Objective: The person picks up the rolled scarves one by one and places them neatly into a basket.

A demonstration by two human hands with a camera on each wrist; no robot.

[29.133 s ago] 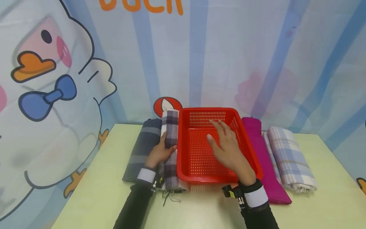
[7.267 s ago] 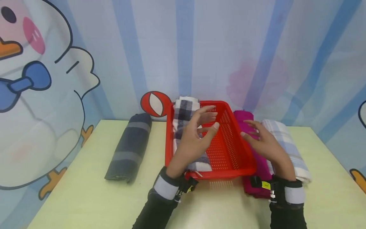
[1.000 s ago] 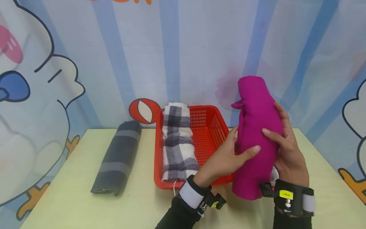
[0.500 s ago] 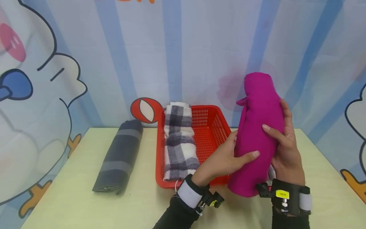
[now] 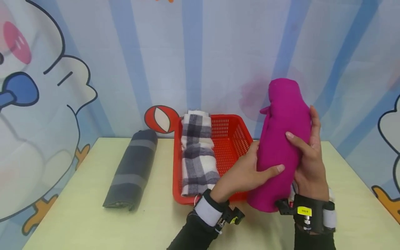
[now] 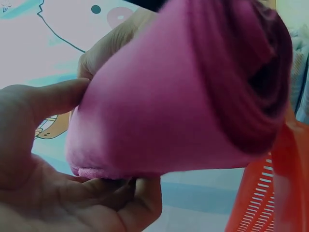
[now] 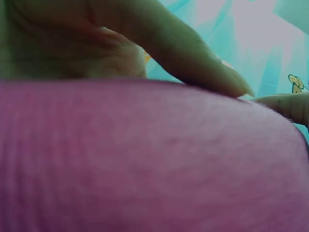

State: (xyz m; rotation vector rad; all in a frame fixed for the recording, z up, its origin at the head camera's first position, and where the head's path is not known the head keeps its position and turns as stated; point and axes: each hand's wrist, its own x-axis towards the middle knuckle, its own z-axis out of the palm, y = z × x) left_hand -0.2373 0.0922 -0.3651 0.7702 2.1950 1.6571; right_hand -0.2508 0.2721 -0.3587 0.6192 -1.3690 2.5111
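Note:
A rolled magenta scarf (image 5: 281, 139) is held up at the basket's right side, its top end leaning away. My left hand (image 5: 243, 173) grips its left side, thumb across the front. On the other side my right hand (image 5: 309, 159) holds it, thumb also on the front and fingers wrapped behind. The spiral end of the magenta scarf (image 6: 159, 96) shows in the left wrist view. In the red basket (image 5: 176, 166), a dark-and-white plaid scarf roll (image 5: 197, 152) lies lengthwise along the left wall.
A dark grey striped roll (image 5: 132, 170) lies on the pale yellow table (image 5: 81, 208), left of the basket. Behind my right wrist, a light plaid roll (image 5: 331, 195) is mostly hidden. A printed duck curtain (image 5: 218, 62) hangs at the table's back edge.
Earlier, the dark plaid scarf moved from the table into the basket. The magenta scarf has since been lifted off the table by both hands; over the last second it shifts only slightly.

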